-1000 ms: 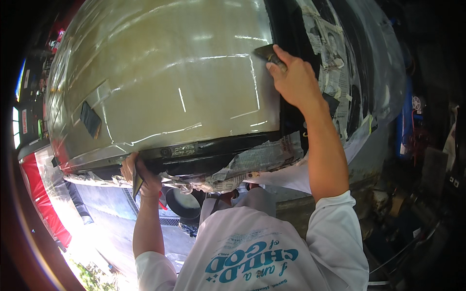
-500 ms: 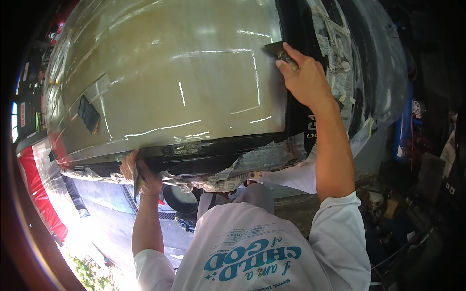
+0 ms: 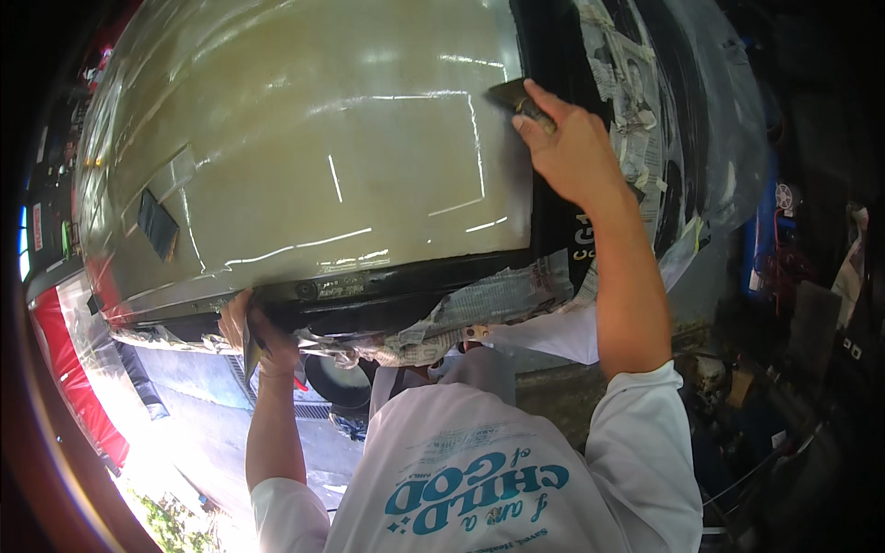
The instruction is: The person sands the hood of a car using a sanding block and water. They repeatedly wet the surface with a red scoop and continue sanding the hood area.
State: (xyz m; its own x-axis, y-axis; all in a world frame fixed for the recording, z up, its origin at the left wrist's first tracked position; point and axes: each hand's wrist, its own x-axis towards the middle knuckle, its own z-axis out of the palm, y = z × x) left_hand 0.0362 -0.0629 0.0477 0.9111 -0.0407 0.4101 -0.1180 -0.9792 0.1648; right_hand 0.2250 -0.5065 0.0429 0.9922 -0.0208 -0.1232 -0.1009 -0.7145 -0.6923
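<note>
A wide glossy beige panel (image 3: pixel 277 166), like a vehicle's hood, lies before me with a black border (image 3: pixel 544 55). My right hand (image 3: pixel 576 152) is closed around the handle of a dark putty knife (image 3: pixel 516 100). Its blade lies at the panel's right margin, beside the black border. At the near edge, my left hand (image 3: pixel 275 336) is closed on a second flat-bladed tool that looks like a putty knife (image 3: pixel 251 352), its blade pointing down toward me. Part of this tool is hidden by the fingers.
A dark rectangular piece (image 3: pixel 159 224) rests on the panel's left side. Newspaper masking (image 3: pixel 498 300) runs along the near edge and up the right. Clear plastic sheeting (image 3: pixel 728 138) covers the area beyond. Below the edge stands a round dark pan-like container (image 3: pixel 339 380).
The whole view has shifted slightly, so everything sits a little further left. My right hand and its putty knife have barely moved along the panel's margin. Both grips stay the same.
</note>
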